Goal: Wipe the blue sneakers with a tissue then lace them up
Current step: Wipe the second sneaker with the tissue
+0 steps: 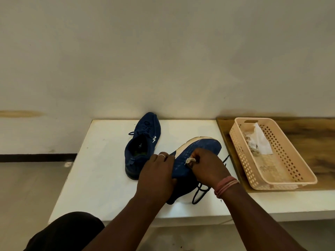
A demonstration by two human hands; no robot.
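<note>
The left hand (155,175) grips the light, soft near sneaker (197,153) by its middle, the best hold, while the right hand (206,165) pinches a flimsy tissue (190,160) against it.

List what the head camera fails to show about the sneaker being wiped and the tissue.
- Held sneaker: its heel and opening are covered by the left hand and right hand.
- Tissue: only a scrap shows; the right hand's grip hides the rest.
- Laces: partly hidden under the right wrist, so lacing state is unclear.
- Basket contents: blurred, crumpled tissues, count unclear.
</note>
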